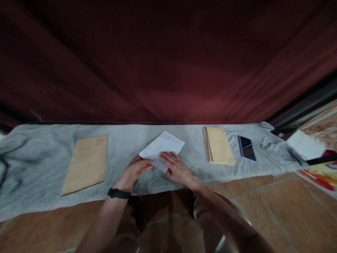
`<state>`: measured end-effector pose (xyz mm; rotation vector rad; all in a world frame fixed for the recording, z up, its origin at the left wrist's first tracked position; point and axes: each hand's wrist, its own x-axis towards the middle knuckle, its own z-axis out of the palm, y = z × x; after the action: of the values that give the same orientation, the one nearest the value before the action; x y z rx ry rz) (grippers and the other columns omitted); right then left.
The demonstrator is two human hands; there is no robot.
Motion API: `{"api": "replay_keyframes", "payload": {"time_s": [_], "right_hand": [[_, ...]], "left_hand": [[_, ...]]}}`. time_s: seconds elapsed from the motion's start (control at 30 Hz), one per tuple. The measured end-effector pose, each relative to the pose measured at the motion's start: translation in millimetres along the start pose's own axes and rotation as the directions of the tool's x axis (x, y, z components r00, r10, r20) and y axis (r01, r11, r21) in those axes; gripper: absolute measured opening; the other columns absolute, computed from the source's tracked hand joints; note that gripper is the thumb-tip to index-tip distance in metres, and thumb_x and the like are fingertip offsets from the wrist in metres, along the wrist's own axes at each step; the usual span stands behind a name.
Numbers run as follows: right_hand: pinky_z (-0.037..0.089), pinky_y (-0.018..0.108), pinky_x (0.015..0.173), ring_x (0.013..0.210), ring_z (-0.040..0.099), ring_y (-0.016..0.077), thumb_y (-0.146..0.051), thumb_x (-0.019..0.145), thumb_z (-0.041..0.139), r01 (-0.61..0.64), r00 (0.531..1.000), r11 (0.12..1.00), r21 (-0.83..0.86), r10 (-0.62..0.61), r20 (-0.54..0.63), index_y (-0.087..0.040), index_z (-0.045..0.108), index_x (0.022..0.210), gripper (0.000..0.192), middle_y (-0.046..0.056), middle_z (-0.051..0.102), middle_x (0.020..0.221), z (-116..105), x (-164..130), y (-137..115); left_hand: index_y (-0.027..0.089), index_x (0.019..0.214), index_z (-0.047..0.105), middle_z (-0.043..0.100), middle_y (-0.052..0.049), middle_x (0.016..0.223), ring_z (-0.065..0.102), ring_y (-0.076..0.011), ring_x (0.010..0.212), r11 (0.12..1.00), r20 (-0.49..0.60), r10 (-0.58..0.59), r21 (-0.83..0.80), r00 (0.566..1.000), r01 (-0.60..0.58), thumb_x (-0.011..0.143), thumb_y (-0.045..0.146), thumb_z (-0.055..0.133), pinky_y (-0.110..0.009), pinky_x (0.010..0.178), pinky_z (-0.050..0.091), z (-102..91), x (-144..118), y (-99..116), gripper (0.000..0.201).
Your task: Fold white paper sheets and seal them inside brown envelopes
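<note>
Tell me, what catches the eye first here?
Two bare hands, the left hand and right hand, press on a white paper at the middle of a grey cloth. A brown envelope lies to the left; an envelope stack and a phone lie to the right. A dark red curtain fills the back.

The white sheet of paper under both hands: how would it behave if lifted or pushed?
The white sheet of paper looks thin and already partly folded, so probably light and floppy. On the grey cloth it would likely drag rather than slide. Both the left hand and right hand press it flat.
</note>
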<state>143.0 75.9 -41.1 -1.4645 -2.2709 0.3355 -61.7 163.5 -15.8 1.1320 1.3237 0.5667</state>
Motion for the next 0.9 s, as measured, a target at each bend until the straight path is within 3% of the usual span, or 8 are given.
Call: {"api": "replay_keyframes", "payload": {"time_s": [0.13,0.3,0.5,0.7,0.77,0.83,0.9], "right_hand": [[0.025,0.043,0.127,0.149,0.036,0.0184,-0.001,0.083,0.053,0.019,1.0,1.0,-0.007,-0.019,0.023,-0.022,0.044,0.152,0.072,0.008,0.044,0.159,1,-3,2],[0.028,0.041,0.125,0.147,0.04,0.0151,0.005,0.082,0.05,0.101,0.989,0.994,0.039,-0.105,0.108,-0.029,0.054,0.145,0.073,0.001,0.051,0.154,-9,-6,12],[0.033,0.04,0.123,0.145,0.044,0.0172,0.001,0.08,0.06,0.087,0.986,0.99,0.107,-0.101,0.136,-0.031,0.055,0.145,0.072,0.002,0.052,0.153,-18,-11,13],[0.035,0.04,0.122,0.141,0.048,0.017,0.005,0.077,0.057,0.048,0.989,0.993,0.105,-0.062,0.133,-0.031,0.057,0.142,0.074,0.001,0.053,0.152,-18,-16,19],[0.035,0.04,0.122,0.142,0.047,0.0178,0.003,0.078,0.061,0.046,0.991,0.994,0.1,-0.058,0.121,-0.032,0.058,0.142,0.073,0.002,0.052,0.153,-19,-17,20],[0.035,0.042,0.122,0.142,0.047,0.0191,-0.002,0.08,0.066,0.043,0.994,0.994,0.102,-0.053,0.097,-0.031,0.06,0.14,0.067,0.003,0.053,0.152,-20,-17,20],[0.039,0.041,0.12,0.139,0.052,0.0192,-0.009,0.085,0.069,0.031,0.996,0.992,0.122,-0.041,0.078,-0.031,0.061,0.138,0.058,0.003,0.058,0.147,-21,-16,21]], "left_hand": [[0.015,0.092,0.069,0.078,-0.008,0.095,0.074,-0.0228,0.088,0.982,0.14,-0.081,-0.159,0.987,0.103,0.067,0.016,0.075,-0.036,0.083,0.062,-2.1,-3,2,0.026],[0.017,0.092,0.067,0.075,-0.004,0.077,0.072,-0.022,0.078,0.977,0.118,-0.11,-0.171,0.987,0.13,0.071,0.036,0.07,-0.032,0.067,0.058,-13.9,5,6,0.029],[0.02,0.115,0.056,0.058,0.009,0.059,0.059,-0.0133,0.052,0.997,-0.102,0.062,0.059,0.993,-0.056,0.066,0.018,0.062,-0.023,0.052,0.043,-13.4,11,-7,0.049],[0.021,0.105,0.057,0.055,0.008,0.058,0.058,-0.0153,0.055,0.966,-0.026,0.083,0.247,0.996,-0.074,0.07,0.018,0.06,-0.025,0.056,0.046,-16.0,15,-10,0.035],[0.02,0.107,0.06,0.061,0.004,0.066,0.061,-0.0169,0.062,0.92,-0.067,0.176,0.365,0.982,-0.14,0.073,0.021,0.06,-0.028,0.061,0.049,-14.6,14,-8,0.034],[0.019,0.116,0.063,0.07,-0.003,0.089,0.066,-0.0192,0.08,0.85,-0.085,0.344,0.452,0.935,-0.272,0.077,0.026,0.061,-0.031,0.073,0.052,-10.3,9,-5,0.039],[0.021,0.125,0.063,0.07,-0.009,0.118,0.066,-0.022,0.103,0.797,0.005,0.448,0.452,0.894,-0.402,0.08,0.03,0.061,-0.032,0.084,0.053,-5.7,2,0,0.045]]}}
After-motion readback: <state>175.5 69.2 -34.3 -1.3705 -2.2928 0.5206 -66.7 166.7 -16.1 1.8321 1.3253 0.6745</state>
